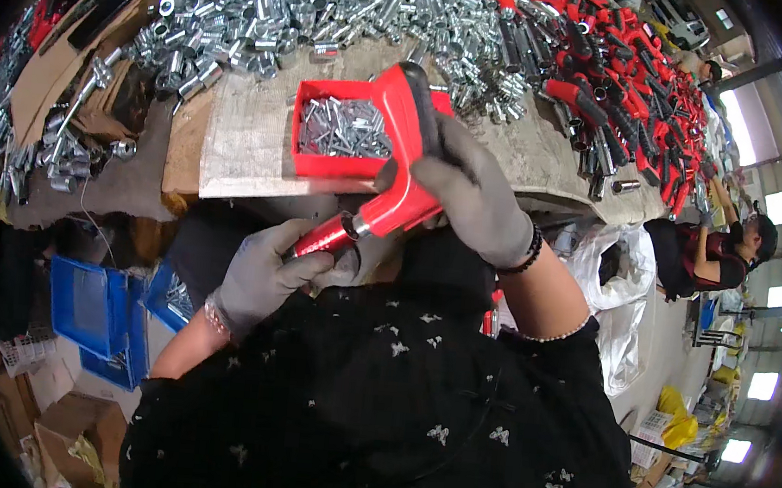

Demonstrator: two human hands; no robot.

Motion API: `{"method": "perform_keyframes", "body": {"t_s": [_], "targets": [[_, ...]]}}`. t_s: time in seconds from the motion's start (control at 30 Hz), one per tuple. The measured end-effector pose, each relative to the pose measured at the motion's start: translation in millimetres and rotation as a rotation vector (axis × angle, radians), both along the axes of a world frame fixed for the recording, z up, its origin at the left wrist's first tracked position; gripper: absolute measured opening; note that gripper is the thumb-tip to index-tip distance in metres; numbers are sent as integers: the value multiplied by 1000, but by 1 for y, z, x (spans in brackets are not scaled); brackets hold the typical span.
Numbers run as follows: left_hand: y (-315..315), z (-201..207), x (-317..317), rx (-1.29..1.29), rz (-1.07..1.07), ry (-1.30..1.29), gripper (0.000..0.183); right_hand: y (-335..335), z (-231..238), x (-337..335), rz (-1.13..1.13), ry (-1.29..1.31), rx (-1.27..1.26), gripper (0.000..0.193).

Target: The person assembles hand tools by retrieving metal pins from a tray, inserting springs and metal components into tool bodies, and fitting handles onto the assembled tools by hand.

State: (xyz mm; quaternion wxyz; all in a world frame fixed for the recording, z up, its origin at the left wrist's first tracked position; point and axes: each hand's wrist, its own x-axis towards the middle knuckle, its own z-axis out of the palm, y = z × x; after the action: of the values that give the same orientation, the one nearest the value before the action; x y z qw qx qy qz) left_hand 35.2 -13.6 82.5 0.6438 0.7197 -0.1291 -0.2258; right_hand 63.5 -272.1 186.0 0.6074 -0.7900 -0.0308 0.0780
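Observation:
Over the table's near edge I hold a red plastic handle with a black grip (403,124), tilted with its wide end up and away from me. My right hand (483,196), in a grey glove, is wrapped round its middle. A shiny red tube (325,235) lines up with the handle's lower end, where a short silver part shows between them. The gloved fingers of my left hand (263,275) close round this tube. How far the two parts fit together I cannot tell. Just behind the handle stands a red box (333,166) with many small metal pins (341,128).
Loose silver metal sleeves (281,16) heap across the table's far side. Red-and-black handles (610,77) pile at the right. Blue crates (88,306) stand low at the left, a white sack (623,301) at the right. Another person (711,258) works farther right.

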Motion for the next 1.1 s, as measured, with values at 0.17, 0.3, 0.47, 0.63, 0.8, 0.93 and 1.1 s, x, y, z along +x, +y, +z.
{"method": "perform_keyframes", "body": {"t_s": [0.17, 0.3, 0.47, 0.63, 0.8, 0.93, 1.1], "targets": [[14, 9, 3, 99, -288, 116, 37, -26, 5, -6, 566, -455, -320, 43], [17, 14, 8, -45, -507, 417, 41, -22, 15, -16, 802, -806, -490, 43], [9, 28, -2, 79, -344, 387, 48, -30, 12, -26, 645, -734, -472, 49], [-7, 37, -9, 476, -60, -519, 45, -43, -22, -42, 361, -362, -422, 66], [-13, 27, -8, 595, 1, -751, 40, -26, -31, -59, 69, -306, -455, 82], [-13, 36, -1, 497, -115, -643, 39, -30, -35, -73, 105, -497, -765, 83], [-19, 32, 9, 669, -181, -918, 40, -69, -43, -58, 330, -238, -392, 41]]}}
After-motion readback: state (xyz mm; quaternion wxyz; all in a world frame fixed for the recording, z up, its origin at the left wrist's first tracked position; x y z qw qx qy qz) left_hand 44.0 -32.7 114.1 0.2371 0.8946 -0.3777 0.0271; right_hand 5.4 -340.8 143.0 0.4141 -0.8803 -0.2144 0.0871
